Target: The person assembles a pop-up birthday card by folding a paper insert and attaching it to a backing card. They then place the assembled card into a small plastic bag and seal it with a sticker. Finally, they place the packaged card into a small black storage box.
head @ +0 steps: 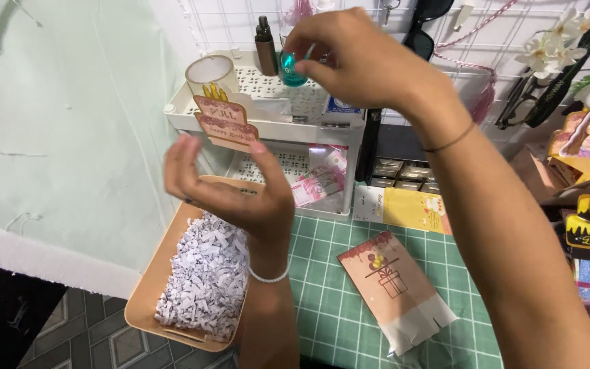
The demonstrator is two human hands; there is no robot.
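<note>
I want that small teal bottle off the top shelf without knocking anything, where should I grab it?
Grip the teal bottle around its rounded body from the front right, where the right hand already reaches. The dark spray bottle stands close on its left, so that side looks crowded.

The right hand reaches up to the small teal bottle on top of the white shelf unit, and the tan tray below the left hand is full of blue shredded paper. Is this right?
Not quite. The head view shows the shredded paper in the tan tray is white, not blue. The rest holds: the right hand reaches up to the small teal bottle on top of the white shelf unit, and the tray lies below the left hand.
</note>
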